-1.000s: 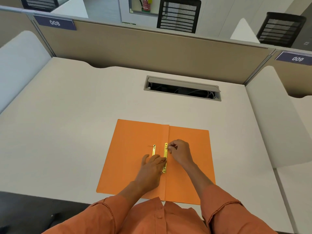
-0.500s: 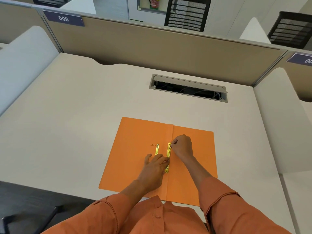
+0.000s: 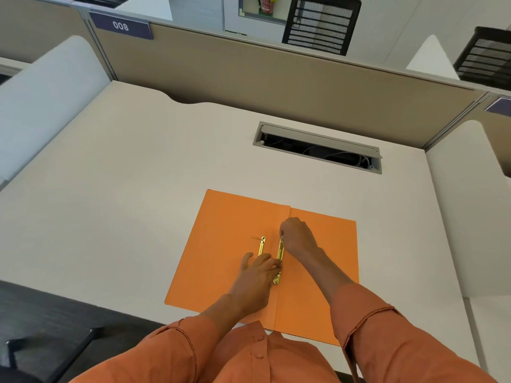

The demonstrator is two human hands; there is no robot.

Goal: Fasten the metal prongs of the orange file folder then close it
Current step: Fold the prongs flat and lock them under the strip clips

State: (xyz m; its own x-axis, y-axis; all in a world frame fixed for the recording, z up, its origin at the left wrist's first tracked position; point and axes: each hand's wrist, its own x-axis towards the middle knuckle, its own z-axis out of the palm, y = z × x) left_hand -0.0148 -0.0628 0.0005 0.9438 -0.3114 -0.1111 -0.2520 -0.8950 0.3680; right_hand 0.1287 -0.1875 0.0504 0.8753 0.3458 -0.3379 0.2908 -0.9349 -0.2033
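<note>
The orange file folder (image 3: 226,244) lies open and flat on the desk in front of me. Along its spine runs a gold metal fastener bar (image 3: 280,255), and a second gold strip (image 3: 261,246) lies just to its left with thin prongs sticking out at its top. My left hand (image 3: 258,275) rests on the left flap, its fingertips pressed against the middle of the bar. My right hand (image 3: 297,234) pinches the bar's top end with closed fingers. What sits under those fingertips is hidden.
The pale desk (image 3: 124,189) has an open cable slot (image 3: 318,146) behind the folder. Beige partition walls (image 3: 249,70) stand at the back and white dividers at both sides. The folder's near edge overhangs the desk front by my orange shirt.
My right hand has slid a little up the bar toward its top end. My left hand stays put on the bar's middle. The view has shifted slightly.
</note>
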